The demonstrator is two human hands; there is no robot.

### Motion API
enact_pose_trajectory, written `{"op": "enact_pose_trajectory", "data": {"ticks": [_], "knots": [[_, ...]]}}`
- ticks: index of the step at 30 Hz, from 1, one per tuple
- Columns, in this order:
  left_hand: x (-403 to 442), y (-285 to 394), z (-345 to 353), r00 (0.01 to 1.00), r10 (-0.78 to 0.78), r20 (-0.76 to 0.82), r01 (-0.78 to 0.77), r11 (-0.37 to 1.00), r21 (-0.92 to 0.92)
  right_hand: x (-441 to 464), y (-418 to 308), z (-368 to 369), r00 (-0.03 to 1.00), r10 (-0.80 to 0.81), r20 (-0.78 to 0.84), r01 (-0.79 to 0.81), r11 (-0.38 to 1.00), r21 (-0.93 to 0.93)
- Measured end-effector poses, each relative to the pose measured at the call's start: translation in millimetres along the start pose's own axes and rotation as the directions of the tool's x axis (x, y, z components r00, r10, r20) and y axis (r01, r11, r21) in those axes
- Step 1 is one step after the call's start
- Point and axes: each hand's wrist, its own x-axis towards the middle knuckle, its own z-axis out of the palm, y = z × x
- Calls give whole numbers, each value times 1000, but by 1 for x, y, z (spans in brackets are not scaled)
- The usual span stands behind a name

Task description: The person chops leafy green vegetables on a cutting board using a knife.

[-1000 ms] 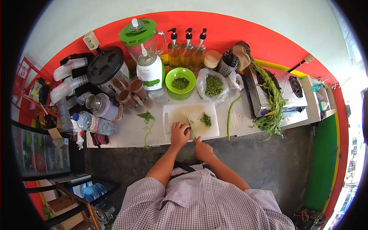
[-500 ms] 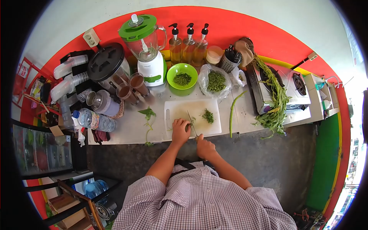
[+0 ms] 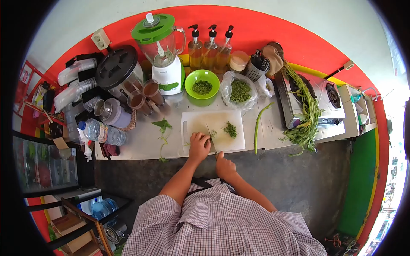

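Observation:
My right hand [image 3: 225, 165] is wrapped round the handle of a knife [image 3: 212, 137], whose blade lies over the white cutting board [image 3: 236, 119]. On the board's left part, my left hand [image 3: 199, 146] is closed, fingers bent beside the blade; what it grips is mostly hidden under the fingers. A few green bits [image 3: 213, 133] lie just right of the blade. Farther right on the board is a small heap of chopped greens [image 3: 230, 130]. Behind the board stand a green bowl [image 3: 201, 99] with chopped greens and a plastic bag [image 3: 229, 100] of green pieces.
A blender [image 3: 166, 77], pump bottles [image 3: 195, 53], brown-filled glasses [image 3: 139, 102] and a water bottle [image 3: 102, 132] stand behind and left. A leafy sprig [image 3: 162, 124] lies left of the board, a long green stalk [image 3: 257, 128] right. Leafy stems [image 3: 308, 115] hang over the stove [image 3: 326, 110].
The camera view has shifted a little. Both hands stay near the same spot on the board, with the knife still beside my left fingers.

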Motion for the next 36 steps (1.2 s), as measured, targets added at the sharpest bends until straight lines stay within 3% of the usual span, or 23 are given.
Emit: {"op": "enact_pose_trajectory", "data": {"ticks": [17, 20, 22, 28, 36], "knots": [[4, -5, -2, 995, -98, 5, 99, 994, -48, 7, -8, -19, 1000, -17, -1, 17, 1000, 23], [5, -4, -5, 997, -71, 17, 71, 996, -49, 0, -6, -6, 997, 35, 62, -37, 999, 31], [4, -5, -2, 998, -68, 8, 68, 996, -51, 3, -7, -1, 1000, 31, 1, -31, 1000, 2], [2, -8, -4, 1000, -22, -4, 21, 997, -78, -4, -12, -21, 998, 25, 52, -25, 1000, -15], [5, -7, -5, 999, -39, -3, 39, 996, -82, 4, -13, -12, 999, 32, -10, -32, 999, 4]]}}
